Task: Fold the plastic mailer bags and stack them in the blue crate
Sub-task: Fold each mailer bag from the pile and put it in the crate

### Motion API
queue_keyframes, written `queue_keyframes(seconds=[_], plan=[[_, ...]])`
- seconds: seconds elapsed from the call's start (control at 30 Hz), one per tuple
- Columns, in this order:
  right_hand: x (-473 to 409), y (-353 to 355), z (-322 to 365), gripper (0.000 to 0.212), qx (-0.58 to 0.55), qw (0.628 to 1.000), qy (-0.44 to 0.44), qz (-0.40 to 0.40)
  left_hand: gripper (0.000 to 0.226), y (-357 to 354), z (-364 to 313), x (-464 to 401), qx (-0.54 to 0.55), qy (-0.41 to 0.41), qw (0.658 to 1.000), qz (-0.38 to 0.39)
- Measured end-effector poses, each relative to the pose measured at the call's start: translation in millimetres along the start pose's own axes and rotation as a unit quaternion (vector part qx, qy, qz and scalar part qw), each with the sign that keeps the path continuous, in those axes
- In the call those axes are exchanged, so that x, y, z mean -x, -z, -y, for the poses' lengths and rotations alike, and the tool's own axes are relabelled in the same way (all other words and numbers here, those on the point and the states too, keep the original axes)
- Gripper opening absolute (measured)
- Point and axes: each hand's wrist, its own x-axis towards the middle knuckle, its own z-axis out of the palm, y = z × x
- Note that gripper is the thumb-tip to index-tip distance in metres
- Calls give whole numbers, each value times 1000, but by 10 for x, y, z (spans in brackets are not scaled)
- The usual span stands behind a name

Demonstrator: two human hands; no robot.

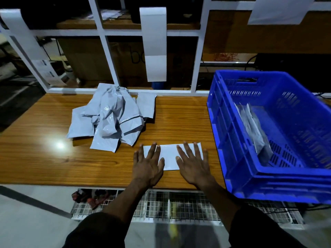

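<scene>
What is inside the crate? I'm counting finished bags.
A few grey folded bags lean against the left wall of the crate. They overlap, so I can't count them; the near wall hides part of the floor.

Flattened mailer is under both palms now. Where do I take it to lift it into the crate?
Probably the right short end of the folded mailer, pinched from the blue crate side. It lies flat on the table, so only edges offer a grip.

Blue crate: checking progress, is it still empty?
No, the blue crate already holds a few folded mailer bags leaning against its left wall.
</scene>
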Motion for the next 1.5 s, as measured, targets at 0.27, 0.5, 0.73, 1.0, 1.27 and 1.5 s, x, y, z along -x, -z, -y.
queue_keyframes(seconds=[0.27,0.5,0.73,1.0,1.27,1.5], plan=[[23,141,-129,61,-14,998,-40,54,78,1,33,43,78,-5,996,-41],[-135,172,580,56,-36,994,95,29,67,7,61,51,112,4,989,-101],[-174,-53,447,54,4,993,120,-10,64,-110,85,-7,22,-4,998,-65],[-96,-40,129,63,19,999,40,-6,72,-66,89,-11,13,-11,999,-37],[48,100,-199,70,7,999,3,50,86,30,83,21,2,-4,1000,5],[174,17,-68,42,16,972,197,-127,87,56,114,8,-8,-21,1000,5]])
